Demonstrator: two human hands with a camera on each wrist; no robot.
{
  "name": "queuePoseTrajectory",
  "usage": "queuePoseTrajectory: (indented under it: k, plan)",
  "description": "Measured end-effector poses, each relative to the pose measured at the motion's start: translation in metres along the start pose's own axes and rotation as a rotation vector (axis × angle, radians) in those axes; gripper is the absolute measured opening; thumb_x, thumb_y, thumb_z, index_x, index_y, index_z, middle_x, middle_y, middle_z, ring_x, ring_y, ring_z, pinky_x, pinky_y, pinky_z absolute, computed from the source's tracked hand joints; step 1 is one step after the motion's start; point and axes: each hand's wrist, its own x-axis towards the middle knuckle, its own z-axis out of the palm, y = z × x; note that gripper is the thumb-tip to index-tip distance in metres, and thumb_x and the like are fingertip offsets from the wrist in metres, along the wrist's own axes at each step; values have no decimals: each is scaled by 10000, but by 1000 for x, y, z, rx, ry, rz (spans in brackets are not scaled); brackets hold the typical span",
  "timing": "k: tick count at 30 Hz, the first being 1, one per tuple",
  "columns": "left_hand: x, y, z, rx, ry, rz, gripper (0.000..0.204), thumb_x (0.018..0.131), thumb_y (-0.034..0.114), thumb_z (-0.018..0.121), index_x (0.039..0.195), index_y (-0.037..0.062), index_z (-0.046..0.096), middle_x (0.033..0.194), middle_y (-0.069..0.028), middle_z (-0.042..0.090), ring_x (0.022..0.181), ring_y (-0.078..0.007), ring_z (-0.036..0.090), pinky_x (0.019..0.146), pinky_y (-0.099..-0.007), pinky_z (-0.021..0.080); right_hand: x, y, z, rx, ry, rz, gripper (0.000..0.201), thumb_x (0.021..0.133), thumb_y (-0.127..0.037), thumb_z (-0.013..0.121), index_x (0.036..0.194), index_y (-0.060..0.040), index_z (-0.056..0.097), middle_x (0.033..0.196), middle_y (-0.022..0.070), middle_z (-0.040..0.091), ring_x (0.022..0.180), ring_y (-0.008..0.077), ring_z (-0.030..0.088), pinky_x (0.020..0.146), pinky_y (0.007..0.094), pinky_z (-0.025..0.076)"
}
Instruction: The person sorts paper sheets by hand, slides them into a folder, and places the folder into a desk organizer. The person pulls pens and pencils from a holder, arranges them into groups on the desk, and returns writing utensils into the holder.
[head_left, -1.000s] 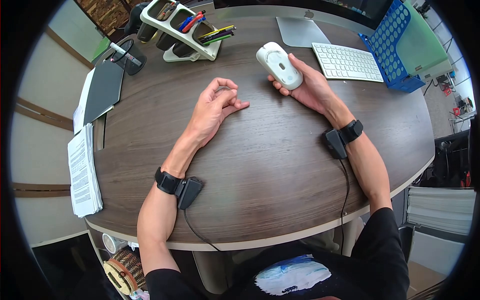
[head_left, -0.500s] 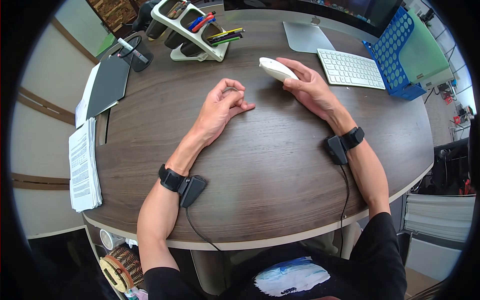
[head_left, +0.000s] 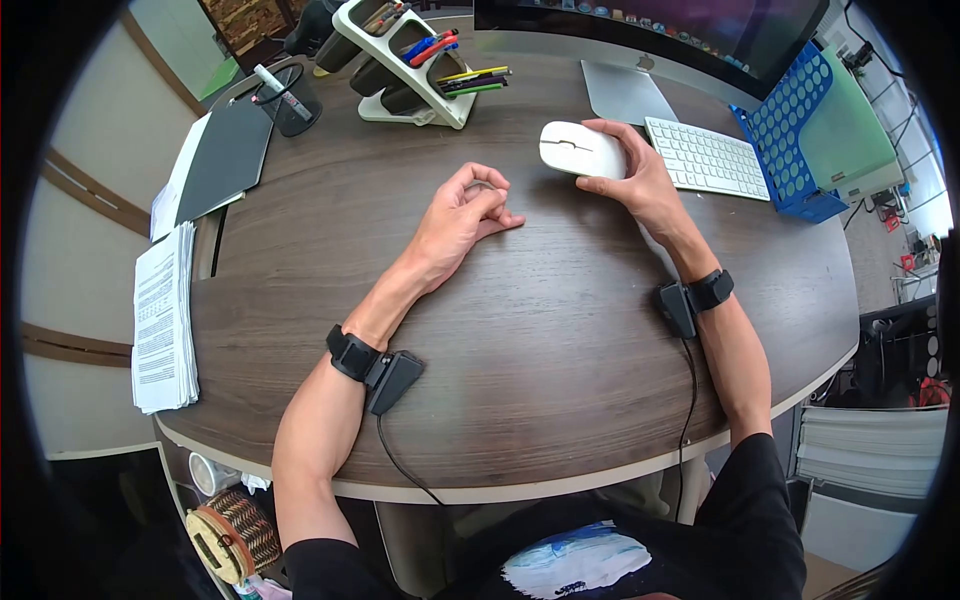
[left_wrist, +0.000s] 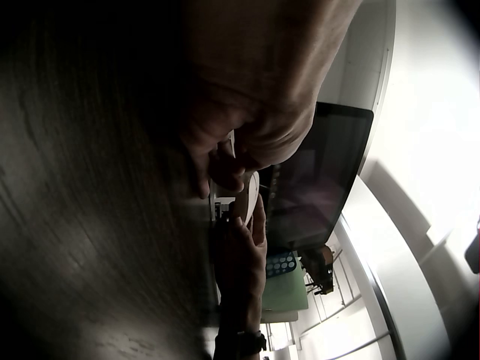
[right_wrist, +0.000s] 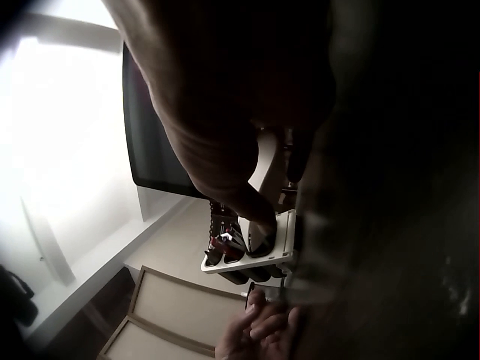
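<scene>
My right hand [head_left: 650,190] grips a white computer mouse [head_left: 578,150] between thumb and fingers, its buttoned top facing up, over the desk in front of the keyboard. In the right wrist view the mouse [right_wrist: 264,166] is partly hidden behind that hand's dark fingers. My left hand [head_left: 450,225] rests on its side on the dark wood desk [head_left: 520,370], fingers loosely curled, holding nothing, a short way left of the mouse. The left wrist view has the left hand [left_wrist: 251,97] in shadow, with the mouse [left_wrist: 252,201] and right hand beyond it.
A white keyboard [head_left: 712,160] lies under the monitor [head_left: 655,30], beside a blue file holder [head_left: 785,130]. Left of the monitor is a white pen rack [head_left: 415,65]; farther left, a mesh pen cup [head_left: 290,108], a dark folder [head_left: 225,160] and a paper stack [head_left: 165,320].
The right hand has turned the mouse over, from underside showing, through edge-on, to top upward. The left hand keeps its pose while the head view shifts slightly.
</scene>
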Motion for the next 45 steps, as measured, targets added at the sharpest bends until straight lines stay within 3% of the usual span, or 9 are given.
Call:
queuePoseTrajectory:
  k: [6, 13, 26, 29, 32, 34, 38, 43, 45]
  plan:
    - [1, -3, -2, 19, -10, 0, 147, 1089, 83, 567, 1224, 49, 520, 894, 21, 576, 855, -75, 637, 1163, -500, 539, 32, 6, -28, -373, 147, -27, 747, 821, -361, 899, 1429, -8, 648, 1355, 191, 707, 1267, 275, 665, 1113, 375, 489]
    - [3, -3, -2, 46, -2, 7, 129, 1089, 81, 560, 1212, 51, 533, 893, 18, 574, 850, -76, 633, 1144, -493, 556, 99, 39, -77, -719, 284, -2, 749, 804, -447, 901, 1345, 32, 704, 1250, 245, 750, 1179, 351, 725, 1051, 411, 536]
    - [3, -4, 0, 80, -11, 16, 122, 1091, 91, 558, 1206, 55, 539, 892, 23, 566, 845, -71, 629, 1136, -490, 562, 137, 86, -90, -927, 278, 157, 790, 816, -622, 837, 1371, -74, 709, 1302, 214, 741, 1265, 364, 685, 1090, 502, 484]
    - [2, -4, -1, 85, -10, 22, 124, 1090, 93, 561, 1205, 55, 540, 893, 23, 567, 847, -70, 629, 1139, -489, 561, 125, 84, -98, -942, 349, 22, 811, 828, -673, 799, 1379, -86, 702, 1320, 227, 726, 1268, 381, 676, 1099, 503, 471]
    - [2, -4, 0, 84, -9, 21, 126, 1088, 91, 564, 1205, 52, 540, 891, 23, 570, 849, -67, 629, 1141, -486, 559, 97, 68, -112, -1023, 319, 110, 795, 856, -700, 754, 1352, -79, 715, 1296, 232, 719, 1245, 397, 667, 1106, 503, 457]
    - [2, -3, 0, 112, 7, -1, 125, 1089, 88, 562, 1207, 56, 541, 893, 21, 574, 851, -67, 630, 1140, -483, 561, 79, 62, -121, -1100, 118, 162, 759, 891, -694, 715, 1316, -65, 729, 1246, 224, 714, 1214, 408, 656, 1102, 519, 451]
    - [1, -3, 1, 118, -10, 19, 126, 1091, 88, 562, 1213, 60, 543, 894, 18, 581, 853, -68, 634, 1140, -484, 561, 63, 55, -123, -1074, 143, 89, 683, 913, -651, 704, 1214, -41, 752, 1199, 238, 697, 1179, 422, 645, 1069, 521, 474]
    - [3, -5, -1, 93, -7, 26, 129, 1092, 81, 565, 1218, 61, 546, 888, 13, 592, 865, -74, 643, 1139, -487, 561, 61, 52, -130, -1136, 30, 87, 656, 946, -580, 677, 1296, -26, 659, 1187, 239, 684, 1160, 428, 632, 1046, 521, 489]
    - [3, -6, -2, 94, -14, 28, 128, 1092, 79, 564, 1218, 61, 546, 888, 12, 593, 864, -76, 643, 1138, -489, 560, 52, 45, -134, -1110, -32, 139, 694, 969, -619, 639, 1358, -44, 618, 1269, 241, 654, 1272, 415, 595, 1107, 481, 484]
